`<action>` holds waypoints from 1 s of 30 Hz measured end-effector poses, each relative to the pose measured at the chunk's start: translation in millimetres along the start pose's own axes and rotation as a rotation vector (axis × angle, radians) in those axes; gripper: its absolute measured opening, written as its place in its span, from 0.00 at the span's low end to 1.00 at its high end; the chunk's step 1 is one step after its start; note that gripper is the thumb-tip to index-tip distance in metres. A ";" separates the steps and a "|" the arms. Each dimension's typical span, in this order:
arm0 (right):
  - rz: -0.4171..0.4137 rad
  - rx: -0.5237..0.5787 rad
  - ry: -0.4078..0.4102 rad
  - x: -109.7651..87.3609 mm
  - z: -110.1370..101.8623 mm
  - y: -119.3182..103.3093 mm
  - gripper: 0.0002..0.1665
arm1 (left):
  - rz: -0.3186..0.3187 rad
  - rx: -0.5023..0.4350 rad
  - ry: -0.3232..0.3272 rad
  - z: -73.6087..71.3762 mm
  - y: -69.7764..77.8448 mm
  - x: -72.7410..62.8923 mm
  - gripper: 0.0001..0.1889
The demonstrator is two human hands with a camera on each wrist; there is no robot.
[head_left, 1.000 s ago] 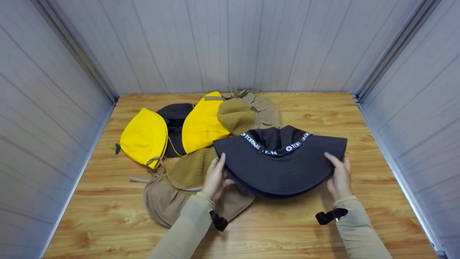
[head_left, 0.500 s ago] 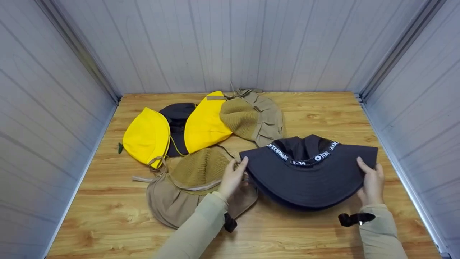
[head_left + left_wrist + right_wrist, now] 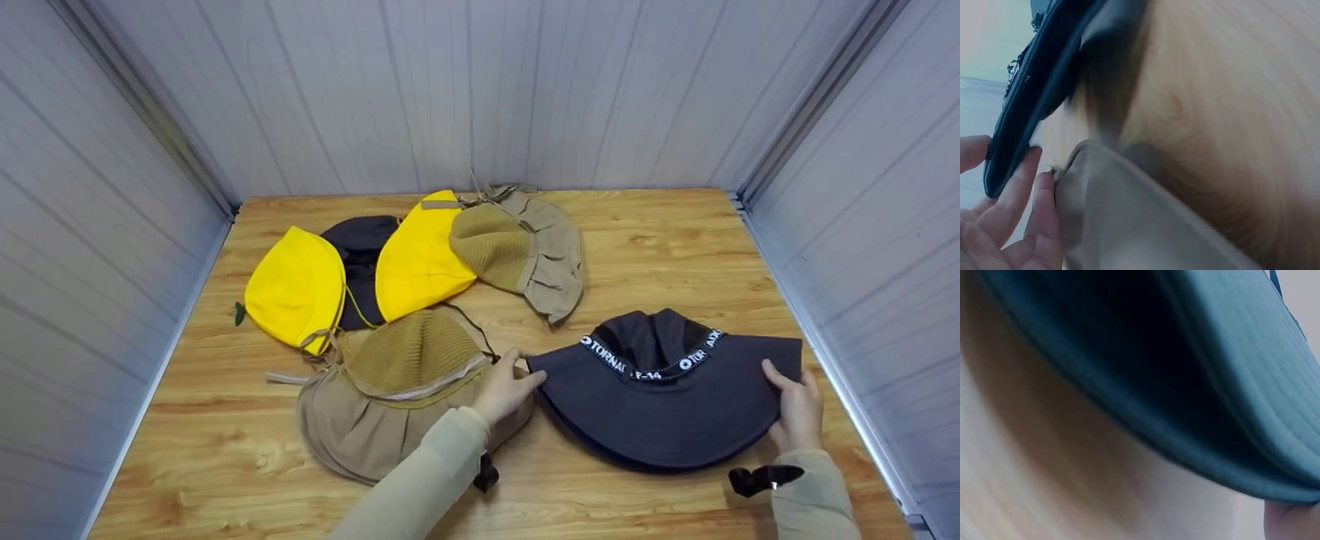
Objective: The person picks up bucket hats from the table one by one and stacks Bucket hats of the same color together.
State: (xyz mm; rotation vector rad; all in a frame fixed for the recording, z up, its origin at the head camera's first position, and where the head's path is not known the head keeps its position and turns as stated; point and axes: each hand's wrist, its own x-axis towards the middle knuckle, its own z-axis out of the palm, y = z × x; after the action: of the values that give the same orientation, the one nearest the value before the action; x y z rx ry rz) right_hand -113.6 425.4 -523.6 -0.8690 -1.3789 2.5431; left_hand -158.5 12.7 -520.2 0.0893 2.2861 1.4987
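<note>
A dark grey bucket hat (image 3: 667, 412), folded flat with white lettering on its band, is at the right in the head view. My left hand (image 3: 511, 388) pinches its left brim corner between thumb and fingers; in the left wrist view that brim (image 3: 1013, 140) is edge-on. My right hand (image 3: 799, 405) grips the opposite brim end. From the right wrist, the two brim layers (image 3: 1230, 388) gape slightly, close over the wood. Beside my left hand lies a tan sun hat (image 3: 420, 352) with a ribbed crown and wide brim, partly hidden by my left forearm.
Farther back lie a yellow hat (image 3: 296, 289) with a green leaf-like tip, a black hat (image 3: 361, 247), another yellow hat (image 3: 420, 262) and a second tan hat (image 3: 491, 247), overlapping. Pale panel walls (image 3: 480, 90) enclose the wooden table (image 3: 660, 247) on three sides.
Both hands have carried the dark bucket hat rightward and down toward the table's front right. The tan hats it covered now show more fully.
</note>
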 end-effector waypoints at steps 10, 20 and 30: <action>0.029 -0.070 0.008 6.8 -0.8 7.3 0.22 | 0.060 0.178 0.008 2.1 -9.7 4.5 0.15; 0.083 -0.211 0.099 10.0 1.7 19.8 0.23 | 0.094 0.250 0.048 -1.5 -22.2 6.3 0.11; 0.061 -0.335 0.146 14.3 1.5 32.8 0.20 | 0.110 0.277 0.121 -3.7 -28.2 7.7 0.09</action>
State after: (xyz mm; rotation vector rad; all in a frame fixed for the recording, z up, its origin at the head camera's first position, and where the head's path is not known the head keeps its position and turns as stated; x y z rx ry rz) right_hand -121.0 410.5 -555.4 -1.1390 -1.7842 2.2693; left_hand -162.3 -0.3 -546.4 0.2105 2.6139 1.2583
